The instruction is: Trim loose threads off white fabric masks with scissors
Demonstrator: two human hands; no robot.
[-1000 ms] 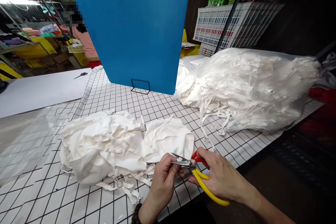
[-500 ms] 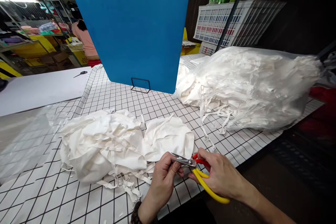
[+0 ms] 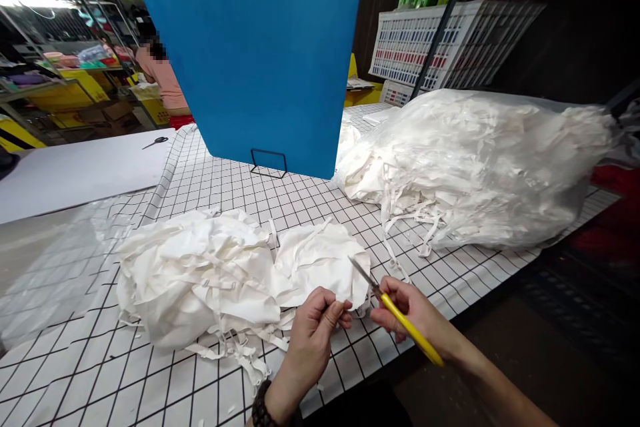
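Observation:
My right hand [image 3: 407, 313] holds a pair of scissors [image 3: 407, 327]. Its yellow handle faces me, and the blades point up and left over a small heap of white cloth [image 3: 320, 257]. Just left of it, my left hand [image 3: 317, 323] is closed in a pinch at the near edge of that heap; what lies between thumb and fingers is too small to make out. A larger pile of white cloth pieces [image 3: 185, 267] with thin straps lies to the left, touching the small heap.
A clear plastic bag [image 3: 480, 167] full of white cloth rests on the right of the checked table [image 3: 225, 190]. A tall blue panel [image 3: 260, 60] stands at the back. Black scissors [image 3: 159, 141] lie on a white sheet [image 3: 90, 167]. A person [image 3: 167, 83] is behind, far left.
The scissors have swung away from my left fingers, their blades now tilted up and the yellow handle turned toward me. My left hand stays pinched in nearly the same place.

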